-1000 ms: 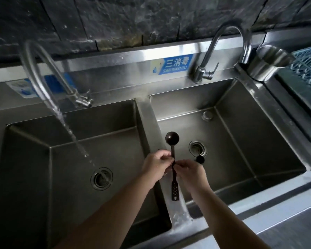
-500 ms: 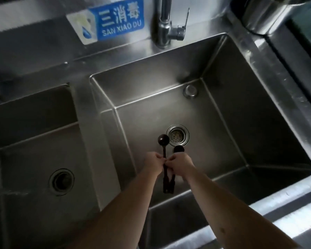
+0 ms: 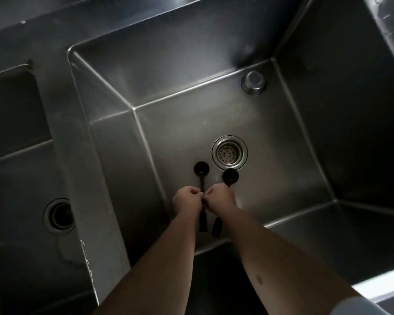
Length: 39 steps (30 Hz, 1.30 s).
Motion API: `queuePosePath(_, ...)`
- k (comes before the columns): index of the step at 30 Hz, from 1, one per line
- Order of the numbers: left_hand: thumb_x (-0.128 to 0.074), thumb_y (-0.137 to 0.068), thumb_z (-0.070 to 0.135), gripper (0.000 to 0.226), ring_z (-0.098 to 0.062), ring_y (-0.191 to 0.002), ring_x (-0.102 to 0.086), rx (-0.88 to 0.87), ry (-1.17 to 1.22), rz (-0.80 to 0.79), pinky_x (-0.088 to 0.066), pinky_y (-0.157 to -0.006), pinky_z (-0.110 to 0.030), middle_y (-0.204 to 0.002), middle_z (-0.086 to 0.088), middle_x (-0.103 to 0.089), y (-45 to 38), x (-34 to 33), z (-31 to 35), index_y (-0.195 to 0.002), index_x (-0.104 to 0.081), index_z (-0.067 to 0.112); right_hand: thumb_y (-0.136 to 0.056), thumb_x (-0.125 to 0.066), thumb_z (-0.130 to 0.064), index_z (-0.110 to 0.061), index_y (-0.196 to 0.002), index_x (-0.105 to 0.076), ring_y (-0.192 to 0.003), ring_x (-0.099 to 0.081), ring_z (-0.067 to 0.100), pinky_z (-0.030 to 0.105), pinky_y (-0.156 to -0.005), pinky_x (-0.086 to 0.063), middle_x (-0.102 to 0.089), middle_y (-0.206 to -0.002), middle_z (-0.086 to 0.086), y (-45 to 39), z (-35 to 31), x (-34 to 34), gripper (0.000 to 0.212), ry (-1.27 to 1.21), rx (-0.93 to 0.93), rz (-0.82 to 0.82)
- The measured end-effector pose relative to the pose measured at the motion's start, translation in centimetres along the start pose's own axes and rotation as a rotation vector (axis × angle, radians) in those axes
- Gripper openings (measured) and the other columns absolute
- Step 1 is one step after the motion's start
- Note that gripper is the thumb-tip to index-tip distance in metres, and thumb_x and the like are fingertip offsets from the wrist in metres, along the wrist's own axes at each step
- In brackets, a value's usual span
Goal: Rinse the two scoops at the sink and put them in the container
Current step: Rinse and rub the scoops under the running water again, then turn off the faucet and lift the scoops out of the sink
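Observation:
Two small black scoops hang side by side over the right steel basin (image 3: 214, 92). My left hand (image 3: 187, 202) is closed around the handle of the left scoop (image 3: 201, 168), whose round bowl points away from me. My right hand (image 3: 221, 197) is closed around the handle of the right scoop (image 3: 230, 175). The two fists touch at the knuckles. Both handle ends stick out below the hands toward me. No water runs into this basin. The container is out of view.
A strainer drain (image 3: 229, 152) lies just beyond the scoop bowls. An overflow fitting (image 3: 253, 82) sits on the basin's back wall. A steel divider (image 3: 82, 169) separates the left basin with its own drain (image 3: 59, 215). The counter edge (image 3: 382, 285) shows at lower right.
The view has swung right and tilted down, so both faucets and the sign have left the frame. My hands have carried the scoops over the right basin, and each hand now holds one.

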<state>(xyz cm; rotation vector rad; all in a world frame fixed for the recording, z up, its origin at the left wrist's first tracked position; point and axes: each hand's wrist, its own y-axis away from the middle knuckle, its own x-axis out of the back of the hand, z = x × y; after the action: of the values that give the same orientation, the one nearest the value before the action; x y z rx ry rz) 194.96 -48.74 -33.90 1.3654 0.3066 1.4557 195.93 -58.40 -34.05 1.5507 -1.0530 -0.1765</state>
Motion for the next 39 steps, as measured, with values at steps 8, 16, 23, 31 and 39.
queuePosePath(8,-0.067,-0.082,0.032,0.03,-0.028,-0.103,-0.061,-0.153,-0.177,-0.016,-0.051,-0.082,-0.034,-0.112,-0.01,-0.064,1.3,2.1,1.6,-0.108,-0.062,0.016,-0.084,-0.062,-0.026,-0.002,-0.08,-0.078,-0.081,-0.072,0.029,0.028,-0.061,-0.047,-0.078,-0.082,0.016,2.3,-0.9,2.1,0.029,0.046,0.059,-0.01)
queuePosePath(16,-0.045,-0.089,0.054,0.059,-0.035,-0.125,-0.045,-0.617,-0.298,0.124,-0.041,-0.103,-0.045,-0.134,-0.015,-0.05,8.5,11.5,7.0,-0.131,-0.048,0.012,-0.078,-0.049,-0.043,-0.021,-0.084,-0.064,-0.072,-0.062,0.027,0.028,-0.053,-0.041,-0.058,-0.064,-0.005,12.6,-6.4,7.3,0.028,0.023,0.293,0.255)
queuePosePath(23,-0.036,-0.082,0.064,0.062,-0.024,-0.13,-0.042,-0.927,-0.303,0.36,-0.044,-0.1,-0.043,-0.143,-0.002,-0.046,14.0,24.4,3.3,-0.131,-0.045,0.027,-0.095,-0.048,-0.033,-0.011,-0.154,-0.031,-0.152,-0.018,0.03,0.046,-0.122,-0.019,-0.027,-0.163,0.014,21.5,-14.7,4.9,0.065,0.381,0.625,0.286)
queuePosePath(31,-0.026,-0.079,0.071,0.073,-0.027,-0.122,-0.05,-0.522,-0.308,0.483,-0.043,-0.097,-0.044,-0.137,-0.002,-0.054,11.4,37.5,-9.6,-0.131,-0.048,0.026,-0.089,-0.041,-0.066,-0.034,-0.156,-0.016,-0.154,-0.005,0.02,0.05,-0.123,-0.018,-0.011,-0.168,-0.003,26.2,-23.5,-6.7,0.078,0.607,0.858,0.211)
queuePosePath(39,-0.027,-0.083,0.068,0.059,-0.024,-0.122,-0.047,-0.441,-0.267,0.487,-0.042,-0.096,-0.044,-0.128,0.0,-0.055,9.0,43.4,-16.2,-0.123,-0.048,0.03,-0.089,-0.049,-0.049,-0.024,-0.15,-0.032,-0.148,-0.029,0.022,0.046,-0.114,-0.031,-0.036,-0.159,0.001,28.6,-30.2,-15.2,0.068,0.657,0.868,0.159)
